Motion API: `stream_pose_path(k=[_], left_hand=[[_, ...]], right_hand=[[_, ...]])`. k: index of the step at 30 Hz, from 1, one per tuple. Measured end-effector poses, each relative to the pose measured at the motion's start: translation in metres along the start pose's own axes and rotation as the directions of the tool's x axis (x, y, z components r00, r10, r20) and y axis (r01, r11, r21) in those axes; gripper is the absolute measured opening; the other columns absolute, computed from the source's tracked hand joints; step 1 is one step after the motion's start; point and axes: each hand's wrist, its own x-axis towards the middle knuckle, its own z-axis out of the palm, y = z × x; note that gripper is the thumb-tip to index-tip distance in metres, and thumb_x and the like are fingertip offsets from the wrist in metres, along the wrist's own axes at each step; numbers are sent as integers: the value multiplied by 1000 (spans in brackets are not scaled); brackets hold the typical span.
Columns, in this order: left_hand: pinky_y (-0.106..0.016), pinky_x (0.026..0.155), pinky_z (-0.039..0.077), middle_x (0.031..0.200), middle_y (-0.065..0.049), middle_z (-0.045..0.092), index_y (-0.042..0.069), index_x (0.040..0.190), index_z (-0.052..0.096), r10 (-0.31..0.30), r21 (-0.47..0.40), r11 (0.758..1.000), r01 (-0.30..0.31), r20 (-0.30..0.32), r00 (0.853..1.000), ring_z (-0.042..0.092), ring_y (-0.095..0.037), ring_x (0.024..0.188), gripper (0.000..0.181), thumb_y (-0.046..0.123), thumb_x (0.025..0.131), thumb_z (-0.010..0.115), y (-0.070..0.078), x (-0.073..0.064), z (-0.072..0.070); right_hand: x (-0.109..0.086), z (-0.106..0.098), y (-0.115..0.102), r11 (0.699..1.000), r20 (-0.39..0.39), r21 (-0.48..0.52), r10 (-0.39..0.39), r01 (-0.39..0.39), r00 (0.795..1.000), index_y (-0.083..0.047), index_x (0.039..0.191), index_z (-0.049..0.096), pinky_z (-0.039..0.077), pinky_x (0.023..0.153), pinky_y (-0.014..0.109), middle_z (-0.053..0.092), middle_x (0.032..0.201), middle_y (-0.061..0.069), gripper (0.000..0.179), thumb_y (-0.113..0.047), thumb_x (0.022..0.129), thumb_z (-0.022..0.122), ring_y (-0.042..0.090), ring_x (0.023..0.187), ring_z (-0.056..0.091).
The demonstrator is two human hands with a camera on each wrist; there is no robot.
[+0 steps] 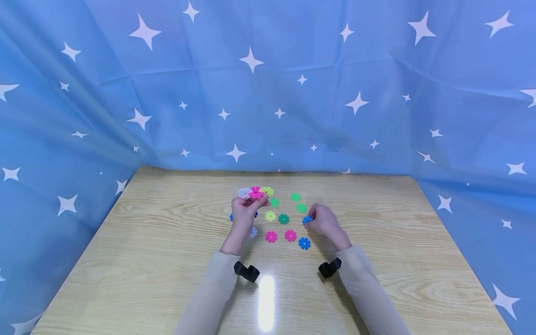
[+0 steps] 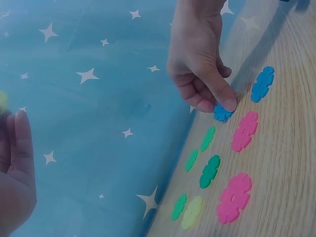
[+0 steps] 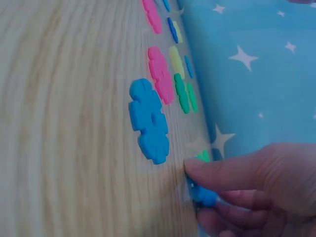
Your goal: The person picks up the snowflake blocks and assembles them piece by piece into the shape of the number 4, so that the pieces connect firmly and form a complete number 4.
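We pinched a white-pink-yellow row of notched plastic discs (image 1: pixel 255 191) in our left hand (image 1: pixel 244 214) and a blue notched plastic disc (image 1: pixel 307 219) in our right hand (image 1: pixel 325 220).

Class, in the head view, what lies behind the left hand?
Past one side of the left hand shows part of a blue disc; past the other, parts of a navy disc and a pale disc. The hand covers the rest.

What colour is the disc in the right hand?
Blue; the disc in the right hand shows best in the left wrist view.
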Motion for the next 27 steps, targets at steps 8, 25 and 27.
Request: stream_pose_path(k=[8,25,27], left_hand=[[-25,72,58,73,6,68,22,77,70,5,9,1000,-5,-4,1000,66,-7,64,32,-8,85,62,-2,0,-1],[-25,66,58,71,3,67,17,74,71,21,-51,998,-22,-11,1000,65,-8,62,29,-9,83,63,-5,-1,1],[-26,66,58,70,3,67,11,76,71,27,-51,998,-28,-9,1000,65,-9,61,20,-6,83,65,-5,-1,2]], right_hand=[[-6,1,4,983,-117,167,-54,73,992,3,91,59,47,61,27,58,80,10,11,2,82,66,21,72,53],[-27,-21,-42,771,-234,609,-51,187,971,8,104,63,58,67,24,62,84,12,22,-5,87,66,9,68,61],[-30,-23,-50,720,-235,667,-41,192,971,10,105,62,57,67,23,63,83,9,23,-4,87,66,8,68,61]])
